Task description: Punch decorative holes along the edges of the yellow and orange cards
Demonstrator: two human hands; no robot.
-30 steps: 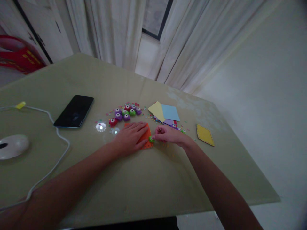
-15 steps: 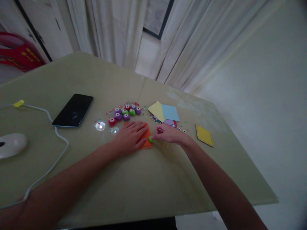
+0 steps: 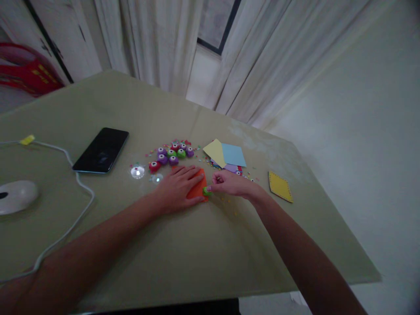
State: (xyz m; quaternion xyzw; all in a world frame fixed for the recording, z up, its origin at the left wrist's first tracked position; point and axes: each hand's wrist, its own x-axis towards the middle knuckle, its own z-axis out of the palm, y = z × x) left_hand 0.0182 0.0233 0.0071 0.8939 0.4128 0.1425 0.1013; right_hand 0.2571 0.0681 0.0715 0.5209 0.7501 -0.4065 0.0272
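Note:
My left hand (image 3: 178, 188) lies flat, fingers stretched out, on an orange paper square (image 3: 198, 191) in the middle of the table. My right hand (image 3: 229, 183) is closed in a pinch round a small green punch (image 3: 206, 191) set against the orange paper's right edge. Several small purple, green and red punches (image 3: 172, 155) sit in a cluster just beyond my left hand, with tiny paper bits scattered around them.
A black phone (image 3: 101, 150) lies to the left. A white cable (image 3: 70, 168) and a white mouse (image 3: 15, 196) are at the far left. Yellow and blue paper sheets (image 3: 225, 153) lie behind my right hand. A yellow punched square (image 3: 280, 186) lies at the right.
The orange paper has shifted slightly under my left hand; both hands stay in place with the green punch at the paper's edge.

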